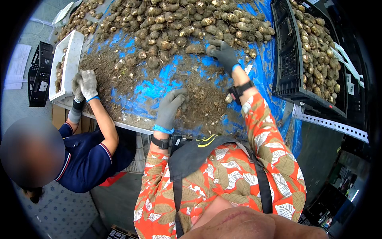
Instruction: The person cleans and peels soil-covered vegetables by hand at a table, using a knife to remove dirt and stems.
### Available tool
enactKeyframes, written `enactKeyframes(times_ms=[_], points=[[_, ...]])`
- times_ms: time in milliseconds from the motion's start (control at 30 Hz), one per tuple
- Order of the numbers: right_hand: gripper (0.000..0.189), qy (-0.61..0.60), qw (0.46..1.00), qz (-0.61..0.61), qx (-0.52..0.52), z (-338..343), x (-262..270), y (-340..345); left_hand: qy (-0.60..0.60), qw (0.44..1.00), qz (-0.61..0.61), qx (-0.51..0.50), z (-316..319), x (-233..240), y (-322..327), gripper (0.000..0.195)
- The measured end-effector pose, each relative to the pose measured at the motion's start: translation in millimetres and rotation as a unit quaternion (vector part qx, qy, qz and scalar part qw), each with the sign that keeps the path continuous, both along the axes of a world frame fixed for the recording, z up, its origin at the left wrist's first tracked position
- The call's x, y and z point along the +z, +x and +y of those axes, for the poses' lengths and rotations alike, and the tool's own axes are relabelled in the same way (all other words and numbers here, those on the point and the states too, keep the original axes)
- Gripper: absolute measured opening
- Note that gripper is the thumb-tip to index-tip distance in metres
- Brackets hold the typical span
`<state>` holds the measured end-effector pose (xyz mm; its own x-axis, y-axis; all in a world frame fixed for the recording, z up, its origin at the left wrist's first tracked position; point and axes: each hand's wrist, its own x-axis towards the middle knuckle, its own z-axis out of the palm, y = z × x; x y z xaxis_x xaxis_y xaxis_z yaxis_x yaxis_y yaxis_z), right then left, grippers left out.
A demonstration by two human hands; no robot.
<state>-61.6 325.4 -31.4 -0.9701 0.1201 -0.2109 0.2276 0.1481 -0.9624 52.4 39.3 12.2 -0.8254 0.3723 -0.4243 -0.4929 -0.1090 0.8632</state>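
My right hand, in a dark grey glove, reaches to the near edge of a large heap of soil-covered taro corms; its fingers are around one corm. Just left of those fingers lies another, longer corm. My left hand, in a grey glove with a blue cuff, is curled above loose roots and soil nearer my body. A brownish piece shows at its fingers, but whether it is gripped cannot be told. Blue plastic sheeting covers the table beneath the heap.
On the right stands a black plastic crate full of corms. A co-worker's gloved hands are at the left, beside a white foam box holding some corms. A black crate is beyond it. Root debris covers the table's middle.
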Motion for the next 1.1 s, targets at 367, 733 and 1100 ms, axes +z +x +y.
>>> enactKeyframes(times_ms=[367,733,1100], points=[[0.032,-0.096,0.991,0.096,-0.011,-79.3,29.2,118.5,-0.128,0.956,0.264,-0.020,40.4,51.0,-10.3,0.057],[0.022,0.145,0.985,0.096,-0.016,-88.0,125.3,162.7,-0.100,0.920,0.350,-0.147,33.3,42.3,-12.7,0.055],[0.028,0.115,0.991,0.071,0.016,-52.6,120.8,188.9,-0.056,0.923,0.300,-0.236,42.3,52.0,-9.8,0.060]])
